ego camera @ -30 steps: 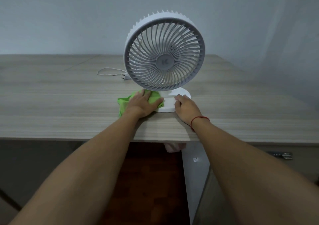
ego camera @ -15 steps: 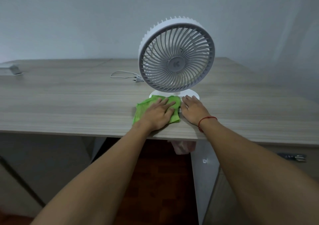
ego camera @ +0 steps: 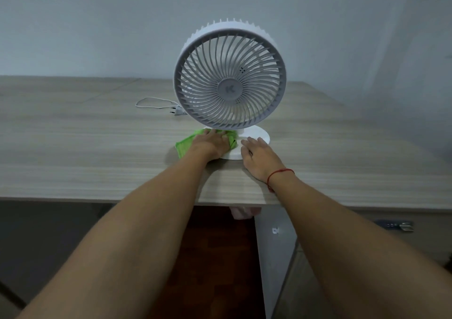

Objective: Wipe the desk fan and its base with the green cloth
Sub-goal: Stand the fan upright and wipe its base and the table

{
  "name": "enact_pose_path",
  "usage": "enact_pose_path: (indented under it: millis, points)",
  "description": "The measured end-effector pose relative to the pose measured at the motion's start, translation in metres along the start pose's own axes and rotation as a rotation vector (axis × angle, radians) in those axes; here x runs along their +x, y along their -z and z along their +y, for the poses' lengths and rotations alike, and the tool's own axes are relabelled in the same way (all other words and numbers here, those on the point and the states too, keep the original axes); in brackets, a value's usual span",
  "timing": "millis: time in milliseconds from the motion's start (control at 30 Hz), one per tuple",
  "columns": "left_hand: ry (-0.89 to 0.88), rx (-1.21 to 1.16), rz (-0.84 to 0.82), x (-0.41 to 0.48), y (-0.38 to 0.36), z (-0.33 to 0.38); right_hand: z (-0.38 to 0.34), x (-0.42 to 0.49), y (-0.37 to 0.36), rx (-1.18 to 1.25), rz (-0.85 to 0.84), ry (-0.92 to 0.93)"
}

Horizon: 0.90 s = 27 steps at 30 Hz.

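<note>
With your left hand (ego camera: 210, 145) pressed flat, grip released, on the green cloth (ego camera: 187, 145) over the left of the base (ego camera: 261, 135), and your right hand (ego camera: 256, 153) lying open steadying its front, wipe round the base, then the desk fan (ego camera: 230, 74) above.

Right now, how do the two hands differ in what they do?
The left hand presses the green cloth flat against the fan base, while the right hand is bare and rests on the base's front edge. The right wrist wears a red string; the left wears none. Both lie palm-down, fingers extended.
</note>
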<state>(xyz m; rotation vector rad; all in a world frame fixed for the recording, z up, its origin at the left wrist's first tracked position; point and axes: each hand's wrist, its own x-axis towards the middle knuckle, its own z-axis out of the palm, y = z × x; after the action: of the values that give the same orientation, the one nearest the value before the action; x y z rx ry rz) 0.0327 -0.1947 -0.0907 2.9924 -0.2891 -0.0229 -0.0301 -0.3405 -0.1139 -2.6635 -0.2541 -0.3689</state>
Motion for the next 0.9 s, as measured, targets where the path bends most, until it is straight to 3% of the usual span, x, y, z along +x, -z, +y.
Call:
enact_pose_path:
  millis: [133, 367, 567, 800, 900]
  points:
    - [0.094, -0.163, 0.082, 0.009, 0.002, -0.008, 0.001, -0.001, 0.0, 0.025, 0.005, -0.009]
    - [0.098, -0.385, 0.155, 0.008, -0.004, -0.024, 0.0, -0.002, 0.0, 0.042, 0.002, -0.014]
    - [0.04, -0.353, 0.168, -0.016, -0.012, -0.03, -0.001, -0.002, 0.0, 0.05, -0.026, -0.015]
    - [-0.254, -0.237, 0.217, -0.07, -0.021, 0.0, -0.003, 0.0, 0.002, 0.052, -0.02, -0.013]
    - [-0.27, -0.19, 0.195, -0.072, -0.022, 0.006, -0.003, -0.001, 0.005, 0.078, -0.034, -0.026]
